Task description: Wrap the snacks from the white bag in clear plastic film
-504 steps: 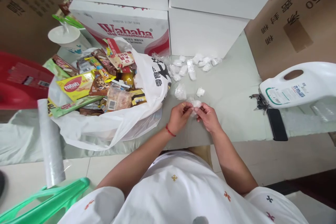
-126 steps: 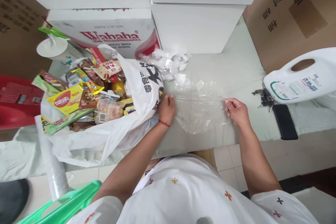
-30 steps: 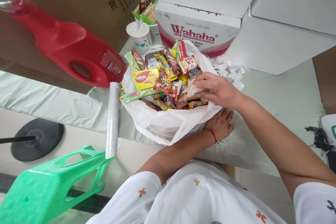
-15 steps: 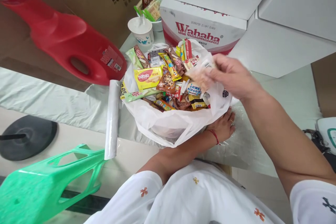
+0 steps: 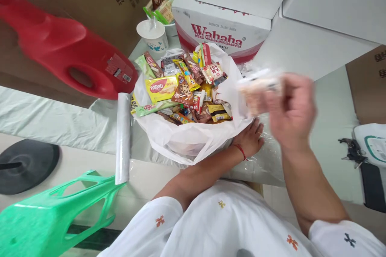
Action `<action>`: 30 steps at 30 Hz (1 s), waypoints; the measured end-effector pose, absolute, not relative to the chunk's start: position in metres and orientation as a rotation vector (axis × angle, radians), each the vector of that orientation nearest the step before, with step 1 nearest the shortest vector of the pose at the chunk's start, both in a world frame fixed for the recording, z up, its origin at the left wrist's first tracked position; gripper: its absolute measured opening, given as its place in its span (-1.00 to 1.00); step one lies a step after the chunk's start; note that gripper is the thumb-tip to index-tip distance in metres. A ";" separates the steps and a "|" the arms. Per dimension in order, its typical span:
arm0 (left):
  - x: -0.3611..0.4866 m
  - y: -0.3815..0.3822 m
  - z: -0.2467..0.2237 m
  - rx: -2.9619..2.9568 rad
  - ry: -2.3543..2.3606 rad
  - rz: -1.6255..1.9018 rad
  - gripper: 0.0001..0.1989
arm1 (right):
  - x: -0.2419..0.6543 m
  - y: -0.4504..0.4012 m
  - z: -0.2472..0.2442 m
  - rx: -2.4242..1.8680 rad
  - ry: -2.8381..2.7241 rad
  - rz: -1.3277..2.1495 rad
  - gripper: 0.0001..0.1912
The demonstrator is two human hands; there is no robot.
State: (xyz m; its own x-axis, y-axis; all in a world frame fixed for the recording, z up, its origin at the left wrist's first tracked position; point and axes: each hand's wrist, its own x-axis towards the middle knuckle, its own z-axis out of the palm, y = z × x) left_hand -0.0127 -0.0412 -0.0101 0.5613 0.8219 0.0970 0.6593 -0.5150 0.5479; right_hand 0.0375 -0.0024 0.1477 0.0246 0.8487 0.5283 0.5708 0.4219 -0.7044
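Observation:
My right hand (image 5: 291,110), blurred by motion, is closed on a clear-wrapped snack packet (image 5: 255,94) with pale brown contents. It is held in the air just right of the white plastic bag (image 5: 181,140). Various wrapped snacks fill that bag's mouth, among them a yellow nabati wafer pack (image 5: 161,88) and a brown cookie packet (image 5: 183,91). My left hand (image 5: 251,138) reaches across in front of the bag. It lies flat on the table beside the bag's right side, fingers spread, with nothing visible in it.
Behind the bag stand a Wahaha carton (image 5: 223,34), a paper cup (image 5: 152,36) and a bowl with snacks (image 5: 171,29). A red jug (image 5: 81,52) and a white film roll (image 5: 123,138) are at left. Keys (image 5: 352,150) and a black phone-like object (image 5: 372,186) lie right. A green stool (image 5: 36,221) stands below.
My right hand has moved the snack packet right, away from over the bag. The camera view has shifted slightly. My left hand stays on the table.

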 end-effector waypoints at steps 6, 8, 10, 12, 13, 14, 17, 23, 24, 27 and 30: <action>-0.015 -0.043 -0.013 2.402 1.274 0.456 -0.41 | 0.153 -0.059 0.070 -1.779 -0.903 0.561 -0.54; -0.014 -0.042 -0.014 2.400 1.302 0.456 -0.41 | 0.165 -0.080 0.041 -1.963 -0.892 0.538 -0.52; -0.013 -0.042 -0.015 2.396 1.319 0.463 -0.42 | 0.164 -0.093 0.020 -2.092 -0.953 0.492 -0.52; -0.011 -0.043 -0.015 2.389 1.332 0.474 -0.43 | 0.156 -0.097 0.010 -2.171 -1.101 0.416 -0.52; -0.010 -0.043 -0.016 2.383 1.338 0.485 -0.43 | 0.153 -0.097 0.008 -2.190 -1.207 0.350 -0.52; -0.010 -0.043 -0.016 2.371 1.344 0.501 -0.44 | 0.151 -0.098 0.008 -2.199 -1.307 0.252 -0.52; -0.014 -0.038 -0.019 2.291 1.359 0.615 -0.46 | 0.148 -0.110 0.016 -2.113 -1.498 -0.088 -0.53; -0.045 -0.008 -0.027 2.265 1.061 0.791 -0.54 | 0.111 -0.174 0.022 -1.634 -2.140 0.182 -0.60; -0.050 -0.003 -0.028 2.305 0.982 0.714 -0.53 | 0.103 -0.181 0.017 -1.639 -2.201 0.226 -0.59; -0.060 0.004 -0.024 2.424 0.819 0.436 -0.43 | 0.090 -0.192 -0.003 -1.721 -2.187 0.226 -0.77; -0.063 0.001 -0.016 2.498 0.810 0.320 -0.35 | 0.097 -0.196 -0.014 -1.699 -2.061 0.231 -0.79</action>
